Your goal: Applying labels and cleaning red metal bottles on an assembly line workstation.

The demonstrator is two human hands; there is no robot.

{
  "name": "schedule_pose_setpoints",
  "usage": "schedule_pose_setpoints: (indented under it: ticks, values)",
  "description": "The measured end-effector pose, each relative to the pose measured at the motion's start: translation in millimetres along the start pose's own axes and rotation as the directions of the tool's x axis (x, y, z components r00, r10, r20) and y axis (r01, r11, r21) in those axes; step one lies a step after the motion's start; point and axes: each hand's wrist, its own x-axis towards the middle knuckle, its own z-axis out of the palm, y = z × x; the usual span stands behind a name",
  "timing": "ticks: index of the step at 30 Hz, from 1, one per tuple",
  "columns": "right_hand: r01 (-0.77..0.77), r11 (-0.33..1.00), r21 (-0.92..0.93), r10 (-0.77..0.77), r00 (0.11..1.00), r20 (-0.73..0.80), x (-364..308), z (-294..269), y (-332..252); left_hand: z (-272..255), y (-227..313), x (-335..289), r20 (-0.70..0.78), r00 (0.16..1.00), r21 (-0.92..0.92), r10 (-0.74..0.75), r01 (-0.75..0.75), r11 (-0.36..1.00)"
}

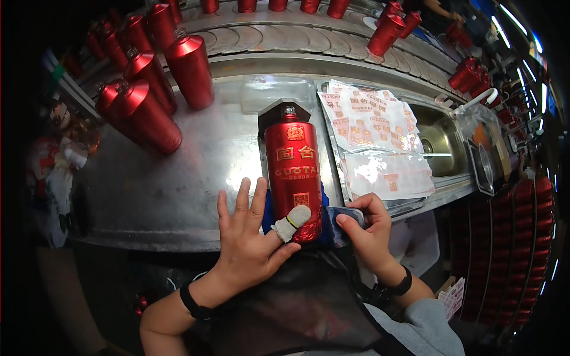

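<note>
My two hands sat lowest in the frame. My left hand [252,237] lay spread wide and flat, its bandaged finger [292,223] resting on the base of the one red bottle [293,173] lying before me. My right hand [363,228] was closed narrowly, pinching a small blue-grey scraper [347,215] just beside the bottle's lower right edge. A black band circled each wrist.

The bottle lay on its back at the centre of the frame, on the steel desk [172,190], a blue cloth [268,207] under its base. Its long axis ran from my hands away toward the top of the frame, its neck and cap pointing away from me, label side up.

To the right of it lay two sheets of labels: a nearer, mostly stripped sheet [389,175] and a farther sheet [368,118] with many red-and-gold stickers. Past them, at the right, was a sink [442,142].

At the upper left stood a cluster of like red bottles [151,101], about seven that I could count, leaning in the wide lens. More rode the curved conveyor [285,35] along the top edge, some cut off by the frame, so I could not count them surely.
</note>
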Motion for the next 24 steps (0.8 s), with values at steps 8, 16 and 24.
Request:
schedule_pose_setpoints:
  ticks: [8,16,24]
  values:
    - [0.049,0.999,0.011,-0.049,0.998,-0.025,-1.9,-0.3,6.3,-1.1,-11.1,31.4,-0.065,0.997,0.074,0.035,-0.03,0.997]
    - [0.078,0.997,-0.006,-0.078,0.997,-0.002,2.2,-1.7,10.9,-1.3,-18.2,13.3,-0.046,0.997,-0.044,-0.067,0.065,0.997]
    - [0.127,0.987,-0.104,-0.128,0.992,-0.003,1.7,-3.1,8.9,-4.0,-4.2,29.2,-0.085,0.995,-0.016,0.053,-0.055,0.998]
